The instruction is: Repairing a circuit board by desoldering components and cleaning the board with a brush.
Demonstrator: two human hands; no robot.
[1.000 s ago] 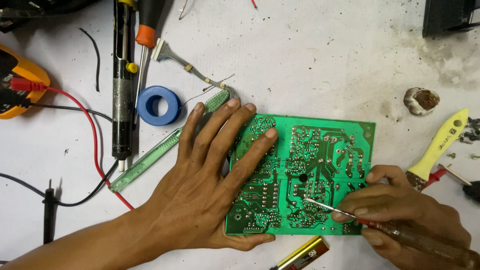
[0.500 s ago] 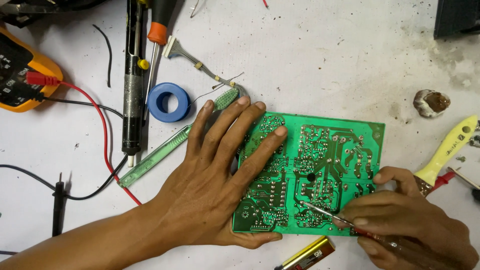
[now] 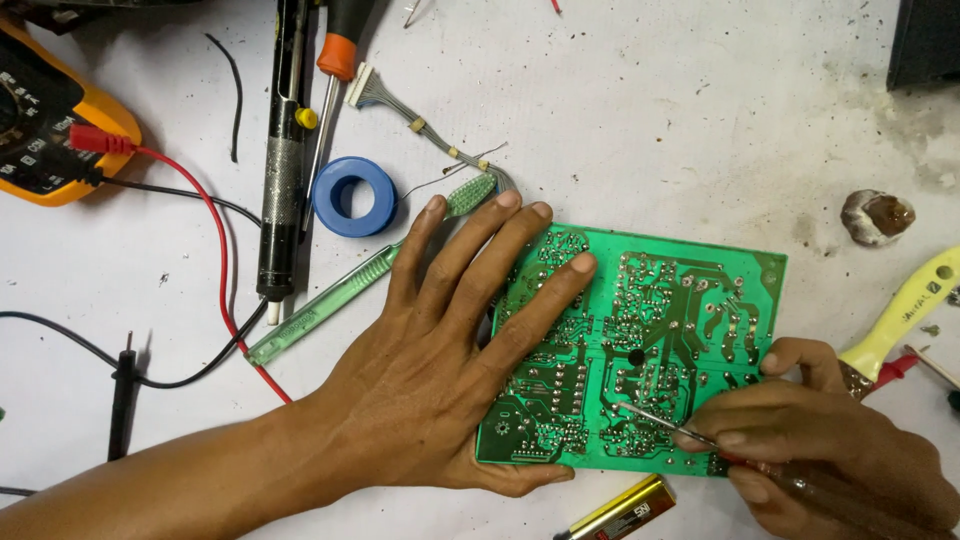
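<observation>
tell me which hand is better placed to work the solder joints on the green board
Right hand: it grips the thin metal tool, tip on the green circuit board. Left hand lies flat, pinning the board.

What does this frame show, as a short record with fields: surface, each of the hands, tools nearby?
surface: white, stained worktable
left hand: flat, palm down on the green circuit board, solder side up
right hand: grips a thin metal-tipped tool, tip on the board
left of the board: green toothbrush, blue tape roll, black desoldering pump, orange multimeter
front edge: battery
</observation>
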